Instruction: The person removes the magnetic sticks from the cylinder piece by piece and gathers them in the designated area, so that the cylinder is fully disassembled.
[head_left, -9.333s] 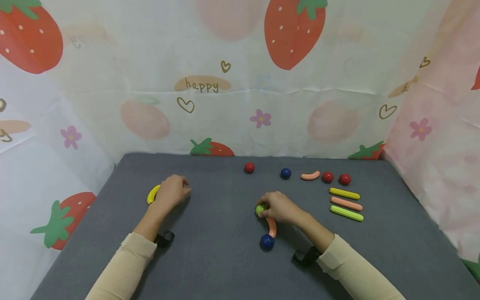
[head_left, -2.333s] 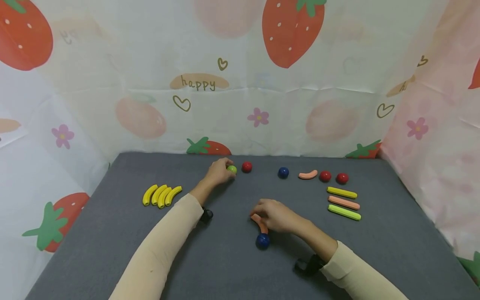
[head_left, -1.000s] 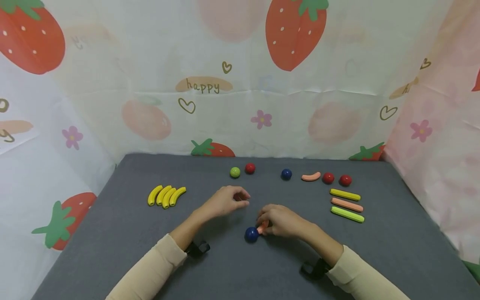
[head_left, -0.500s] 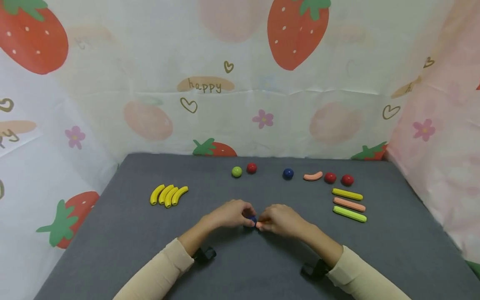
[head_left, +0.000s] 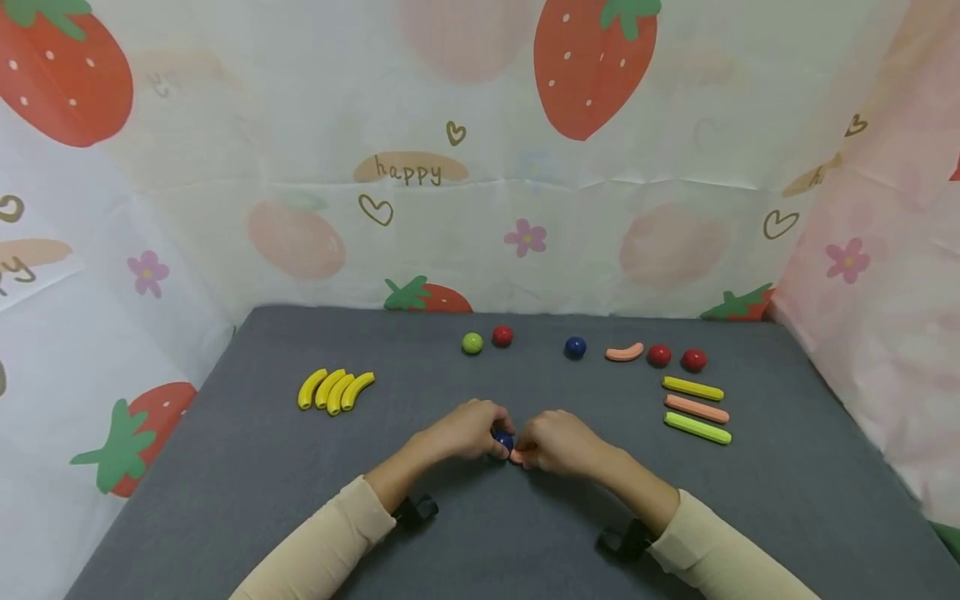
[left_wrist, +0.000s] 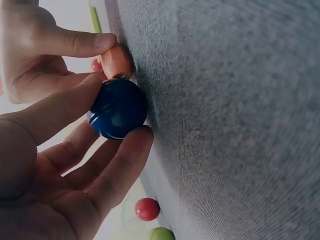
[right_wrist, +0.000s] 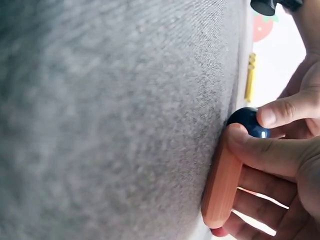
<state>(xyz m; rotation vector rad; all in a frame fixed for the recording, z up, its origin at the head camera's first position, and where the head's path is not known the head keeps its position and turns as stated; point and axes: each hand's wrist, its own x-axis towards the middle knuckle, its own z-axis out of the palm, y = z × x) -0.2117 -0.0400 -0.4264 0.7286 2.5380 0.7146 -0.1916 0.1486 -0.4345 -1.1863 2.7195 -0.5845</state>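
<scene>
My left hand [head_left: 467, 430] pinches a glossy blue ball [left_wrist: 119, 111] between thumb and fingers, low over the grey cloth. A curved salmon-pink stick [right_wrist: 221, 187] is held by my right hand [head_left: 564, 443], its thumb lying along one end. That end meets the ball in the left wrist view, where a small dark joint shows between them. In the head view the fingers hide most of both pieces.
Several yellow curved sticks [head_left: 334, 392] lie at the left. Along the back are a green ball [head_left: 472, 343], red balls [head_left: 502, 336], another blue ball [head_left: 575, 347] and another curved pink stick [head_left: 625, 352]. Straight yellow [head_left: 693, 388], pink [head_left: 697, 408] and green [head_left: 697, 428] sticks lie at the right.
My left hand placed the green ball beside the red one at the back, came forward and took hold of the blue ball. My right hand turned the pink stick, swinging the ball leftward.
</scene>
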